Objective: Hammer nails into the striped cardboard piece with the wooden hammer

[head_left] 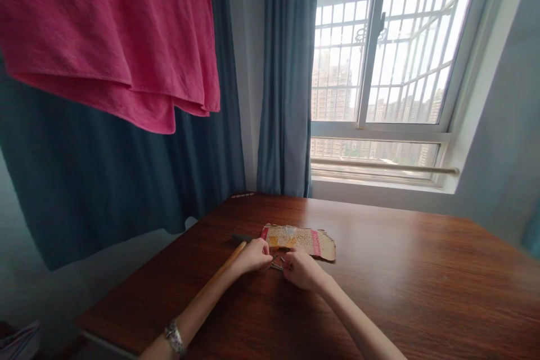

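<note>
My left hand [253, 256] and my right hand [304, 269] are close together over the table, both with fingers curled in. Between them lie several thin metal pieces that look like nails [276, 265], touching or nearly touching the fingertips. What each hand pinches is too small to make out. Just behind the hands, a torn piece of cardboard [304, 240] with pink bands and dark dots lies flat, a small clear plastic piece [289, 230] on top. Beside my left forearm runs the wooden handle of a hammer [231, 259], partly hidden; its dark head points away from me.
The brown wooden table [405, 275] reaches to the wall under a barred window [379, 67]. A pink towel [113, 39] hangs at upper left before blue curtains [287, 79]. Small round stickers [242, 196] mark the table's far left corner.
</note>
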{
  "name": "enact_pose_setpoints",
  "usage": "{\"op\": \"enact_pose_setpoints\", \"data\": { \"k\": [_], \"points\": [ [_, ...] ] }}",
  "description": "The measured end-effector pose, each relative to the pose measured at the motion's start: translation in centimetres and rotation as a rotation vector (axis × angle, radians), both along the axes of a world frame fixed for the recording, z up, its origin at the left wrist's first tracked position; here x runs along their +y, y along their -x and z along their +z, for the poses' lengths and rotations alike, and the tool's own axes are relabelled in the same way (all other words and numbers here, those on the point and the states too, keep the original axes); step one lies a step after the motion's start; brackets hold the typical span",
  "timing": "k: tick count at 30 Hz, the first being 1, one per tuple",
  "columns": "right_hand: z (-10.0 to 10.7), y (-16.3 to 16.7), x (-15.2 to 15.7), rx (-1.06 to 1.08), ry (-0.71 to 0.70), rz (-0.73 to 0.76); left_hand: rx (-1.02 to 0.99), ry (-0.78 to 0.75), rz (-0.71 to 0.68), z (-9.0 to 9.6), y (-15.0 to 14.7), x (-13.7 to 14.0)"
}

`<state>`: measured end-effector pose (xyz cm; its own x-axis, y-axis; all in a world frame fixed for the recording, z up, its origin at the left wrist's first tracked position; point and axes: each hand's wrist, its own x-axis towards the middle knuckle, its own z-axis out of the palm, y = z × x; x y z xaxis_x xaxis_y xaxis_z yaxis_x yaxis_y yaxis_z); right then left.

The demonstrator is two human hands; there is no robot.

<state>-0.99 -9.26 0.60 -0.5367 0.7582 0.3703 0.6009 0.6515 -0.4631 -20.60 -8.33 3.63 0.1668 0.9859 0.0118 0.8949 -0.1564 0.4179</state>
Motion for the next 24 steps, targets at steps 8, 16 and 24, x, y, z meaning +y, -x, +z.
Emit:
{"op": "enact_pose_setpoints", "data": {
  "k": [8,16,24],
  "points": [
    [-0.4,3.5,-1.9,0.004,-0.081,0.008,0.02,0.005,-0.015,-0.8,1.1,-2.3],
    [-0.2,1.9,-1.2,-0.018,-0.139,-0.145,0.509,-0.228,0.268,0.9,4.3,-5.1],
    [-1.0,-0.7,-0.5,-0.114,-0.149,-0.321,0.59,-0.02,0.212,-0.6,8.0,-5.3]
  ]
}}
